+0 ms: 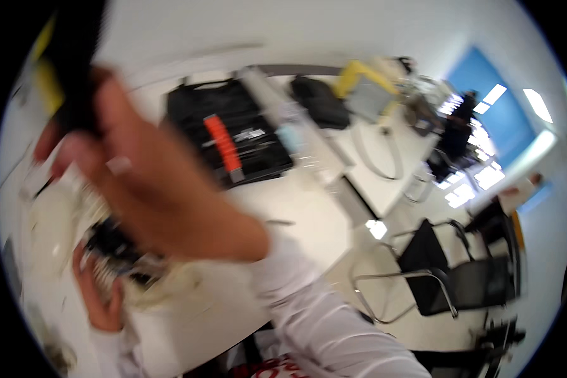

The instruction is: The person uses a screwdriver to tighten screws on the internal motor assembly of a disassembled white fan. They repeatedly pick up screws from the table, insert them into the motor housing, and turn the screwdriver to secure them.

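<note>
Black-and-yellow handheld object, probably a tool, is raised in the right hand, fingers wrapped round it; motion blur, exact type unclear. Left hand is low at the near-left edge of a dark mechanical assembly, thumb apart from fingers; can't tell whether it grips. Assembly sits on the left of the white table, right forearm partly covering it. Black tool case with a red-orange strip lies farther off. Step, my read: handling the object above the work, not applied. Next move calls for steady left support and a clear view.
</note>
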### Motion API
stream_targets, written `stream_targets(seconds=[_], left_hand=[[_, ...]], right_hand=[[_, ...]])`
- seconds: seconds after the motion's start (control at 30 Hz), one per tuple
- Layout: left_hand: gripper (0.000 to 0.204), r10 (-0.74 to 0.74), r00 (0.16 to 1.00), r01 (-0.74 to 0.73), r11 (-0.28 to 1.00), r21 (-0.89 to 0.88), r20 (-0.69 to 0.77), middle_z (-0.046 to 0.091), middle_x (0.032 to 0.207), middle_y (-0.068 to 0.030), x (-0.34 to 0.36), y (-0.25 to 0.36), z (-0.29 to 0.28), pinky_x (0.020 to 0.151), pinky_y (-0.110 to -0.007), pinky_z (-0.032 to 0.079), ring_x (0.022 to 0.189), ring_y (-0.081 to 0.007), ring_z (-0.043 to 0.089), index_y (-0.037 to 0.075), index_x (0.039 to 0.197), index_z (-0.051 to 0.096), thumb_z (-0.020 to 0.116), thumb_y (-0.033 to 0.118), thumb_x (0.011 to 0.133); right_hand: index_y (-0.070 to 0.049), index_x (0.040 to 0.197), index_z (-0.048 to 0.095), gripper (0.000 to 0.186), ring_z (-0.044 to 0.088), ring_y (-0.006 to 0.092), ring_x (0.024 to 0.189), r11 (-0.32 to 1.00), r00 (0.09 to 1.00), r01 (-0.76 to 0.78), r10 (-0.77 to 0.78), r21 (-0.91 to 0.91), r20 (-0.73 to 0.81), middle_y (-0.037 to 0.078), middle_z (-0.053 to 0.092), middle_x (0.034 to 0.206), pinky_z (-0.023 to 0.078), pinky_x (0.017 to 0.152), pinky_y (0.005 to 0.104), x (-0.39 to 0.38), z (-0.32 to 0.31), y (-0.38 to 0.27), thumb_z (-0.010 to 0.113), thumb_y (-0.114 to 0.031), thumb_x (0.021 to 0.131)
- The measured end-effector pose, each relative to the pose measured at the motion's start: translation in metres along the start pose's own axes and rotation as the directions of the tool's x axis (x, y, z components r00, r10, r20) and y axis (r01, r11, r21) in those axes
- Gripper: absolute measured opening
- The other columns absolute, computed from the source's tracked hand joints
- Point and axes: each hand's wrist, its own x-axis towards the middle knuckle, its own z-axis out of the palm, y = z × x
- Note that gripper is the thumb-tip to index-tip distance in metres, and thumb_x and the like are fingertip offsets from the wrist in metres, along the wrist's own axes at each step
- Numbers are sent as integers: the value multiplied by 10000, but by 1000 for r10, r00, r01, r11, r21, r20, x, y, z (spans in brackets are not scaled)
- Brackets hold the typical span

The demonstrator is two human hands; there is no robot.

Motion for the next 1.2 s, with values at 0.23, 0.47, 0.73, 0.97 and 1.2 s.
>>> stream_targets(seconds=[0.23, 0.47, 0.73, 0.97, 1.2], left_hand=[[590, 108, 994, -108, 980, 169, 8, 424, 1439, -220, 34, 35, 6, 1091, -503, 364, 1315, -444, 409, 78, 1302, 590, 764, 234, 760], [550, 86, 996, -75, 973, 219, -39, 446, 1414, -193, 21, 37, -5, 1044, -500, 407, 1285, -426, 433, 112, 1287, 593, 762, 248, 781], [570, 80, 997, -76, 982, 176, -19, 441, 1435, -204, 27, 37, -1, 1088, -497, 370, 1303, -419, 430, 88, 1290, 588, 765, 216, 764], [590, 55, 998, -52, 985, 165, -13, 433, 1449, -203, 25, 38, -3, 1111, -496, 355, 1313, -419, 424, 78, 1301, 581, 765, 196, 754], [589, 42, 999, -38, 984, 176, -22, 435, 1453, -192, 23, 37, -1, 1105, -500, 362, 1315, -416, 424, 83, 1299, 584, 763, 204, 752]], right_hand=[[63, 1329, 465, 473, 646, 304, 1156, 894, 975, 169, -89, -414, 204, 225, 674, 1171, 446, 1088, 404, -6, -45, -36, 559, -277, 1014], [32, 1215, 575, 417, 661, 289, 1123, 631, 965, 179, -262, -755, 9, 212, 699, 1110, 445, 1096, 426, -12, -57, -16, 724, -222, 920], [17, 1227, 601, 312, 686, 240, 1049, 521, 942, 208, -334, -828, 27, 164, 705, 1042, 544, 954, 371, -2, -54, -2, 645, -148, 967], [28, 1500, 316, 601, 588, 327, 1239, 968, 970, -49, 105, -246, 219, 197, 560, 1372, 401, 1136, 442, 10, -77, -14, 402, -368, 1055], [21, 1449, 395, 581, 480, 401, 1351, 910, 962, 83, 34, -405, 272, 181, 621, 1303, 282, 1199, 557, 0, -57, -28, 527, -346, 1018]])
